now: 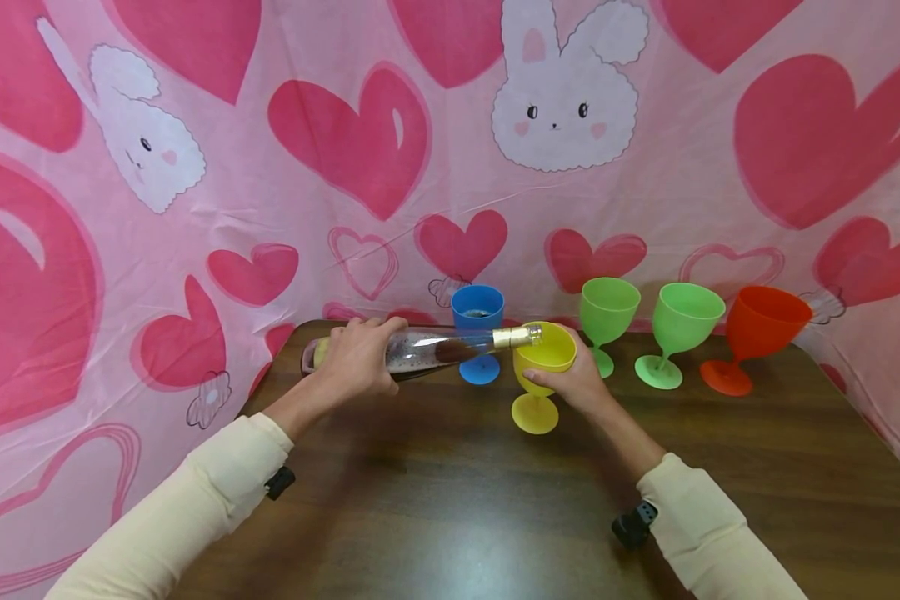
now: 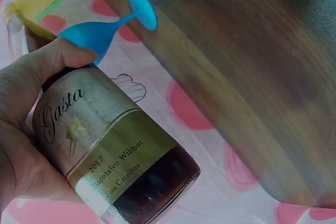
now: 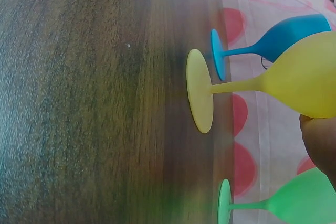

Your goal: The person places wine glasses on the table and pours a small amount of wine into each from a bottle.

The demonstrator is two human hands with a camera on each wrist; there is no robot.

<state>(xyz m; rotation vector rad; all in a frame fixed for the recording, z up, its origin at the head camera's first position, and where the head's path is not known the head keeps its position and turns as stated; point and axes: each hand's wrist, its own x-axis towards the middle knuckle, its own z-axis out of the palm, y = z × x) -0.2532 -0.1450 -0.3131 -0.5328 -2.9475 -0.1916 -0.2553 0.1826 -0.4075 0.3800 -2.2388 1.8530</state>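
Observation:
My left hand (image 1: 356, 354) grips a wine bottle (image 1: 435, 350) round its body and holds it nearly level. In the left wrist view the bottle's label (image 2: 84, 124) reads "Gasta" and 2017. The gold-banded neck lies over the rim of a yellow goblet (image 1: 535, 414). My right hand (image 1: 583, 379) holds that goblet by its bowl, thumb on the near side. Whether its foot touches the table cannot be told. Behind the bottle neck stands a blue goblet (image 1: 481, 369) with dark liquid inside. Dark liquid also shows within the bottle.
Two green goblets (image 1: 607, 310) (image 1: 686, 321) and a red goblet (image 1: 765, 323) stand in a row along the back right of the brown wooden table (image 1: 450, 500). A pink cloth (image 1: 330, 150) with hearts and rabbits hangs behind the table.

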